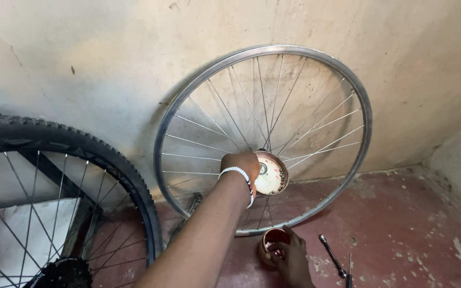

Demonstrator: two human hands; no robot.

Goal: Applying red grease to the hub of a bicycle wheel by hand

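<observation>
A bare spoked wheel (263, 140) without a tyre leans upright against the stained wall (134, 48), its rim resting on the red floor (401, 224). At the centre of this wheel sits a pale round hub disc (271, 173), and the left hand (243, 163) (a white bead bracelet on its wrist) is pressed against the disc's left edge; its fingers curl behind the hub, so how wide they are cannot be told. Just below the wheel's lowest arc, the right hand (293, 261) rests on the floor with its fingers dipped into a small round brown tin (271, 246), gripping its rim. To the right of the tin, below the wheel, a slim metal wrench (332, 255) lies on the floor. Well to the left of the bare wheel stands a second wheel with a knobbly black tyre (81, 144).
</observation>
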